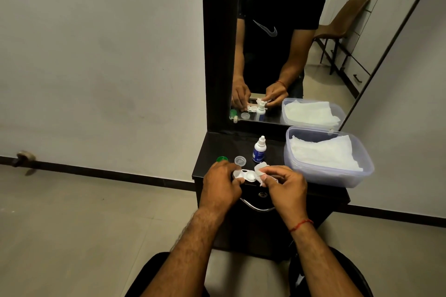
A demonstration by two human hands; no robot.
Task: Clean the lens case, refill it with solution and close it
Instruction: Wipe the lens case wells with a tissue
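Note:
My left hand (220, 182) grips the left end of a white two-well lens case (248, 175) above the front edge of a dark cabinet top (212, 152). Both wells face up without caps. My right hand (284, 184) pinches a small crumpled white tissue (261, 169) against the case's right well. Behind the case, a green cap (222, 158) and a clear cap (240, 160) lie on the cabinet top. A small white solution bottle (259, 149) with a blue label stands upright just behind them.
A clear plastic tub (321, 176) holding folded white tissues sits at the right of the cabinet top. A mirror (313, 43) stands against the wall behind and reflects the scene. A metal drawer handle (255, 207) curves below my hands. Tiled floor lies to the left.

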